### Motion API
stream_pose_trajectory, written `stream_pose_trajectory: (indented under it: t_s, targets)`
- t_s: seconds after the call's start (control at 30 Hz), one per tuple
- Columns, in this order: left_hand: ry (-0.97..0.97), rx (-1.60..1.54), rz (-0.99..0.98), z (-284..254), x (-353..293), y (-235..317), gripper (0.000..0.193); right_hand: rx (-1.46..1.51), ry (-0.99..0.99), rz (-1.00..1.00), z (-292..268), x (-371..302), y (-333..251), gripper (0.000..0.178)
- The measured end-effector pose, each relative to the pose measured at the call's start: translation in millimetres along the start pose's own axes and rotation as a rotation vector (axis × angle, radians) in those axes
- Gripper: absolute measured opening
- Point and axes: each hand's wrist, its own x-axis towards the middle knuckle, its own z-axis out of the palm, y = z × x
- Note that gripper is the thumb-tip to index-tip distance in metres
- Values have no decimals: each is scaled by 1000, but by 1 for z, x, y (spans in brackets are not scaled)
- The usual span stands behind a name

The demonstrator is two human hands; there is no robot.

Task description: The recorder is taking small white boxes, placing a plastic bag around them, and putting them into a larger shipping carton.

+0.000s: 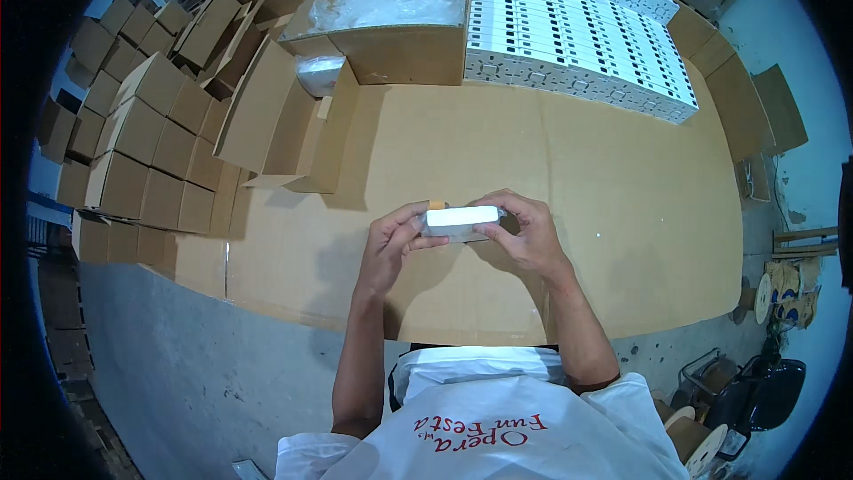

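Between my two hands, above the middle of the cardboard-covered table (462,302), is a small white box-shaped item (462,218) that seems to be in a clear plastic wrapping. A small orange piece (437,204) shows at its left end. My left hand (395,240) grips the left end, fingers wrapped round it. On the other end, the thumb and fingers of my right hand (524,231) are closed. The item's underside is hidden from view.
An open carton (400,58) of clear plastic bags stands at the back, beside a smaller open carton (342,138) holding a wrapped item. Rows of small white boxes (569,44) are stacked at the back right. Brown boxes (151,147) pile up on the left.
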Motion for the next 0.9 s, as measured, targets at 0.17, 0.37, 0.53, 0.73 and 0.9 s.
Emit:
stream_pose_trajectory:
  t_s: [0.17, 0.37, 0.53, 0.73, 0.9]
  targets:
    - [-20, 354, 85, 1, -2, -11, 35, -148, 25, -93, -5, -4, -4, 21]
    - [-3, 438, 86, 0, -4, -10, 33, -108, -28, 22, -4, -5, -7, 20]
    - [68, 496, 135, -4, -15, 4, 57, -74, 16, 24, 11, 5, -11, 20]
    - [292, 629, 278, -52, -51, -11, 75, 138, 76, 42, 51, 58, -34, 20]
    - [291, 720, 277, -54, -65, 13, 53, 277, 74, -157, 110, 142, -56, 20]
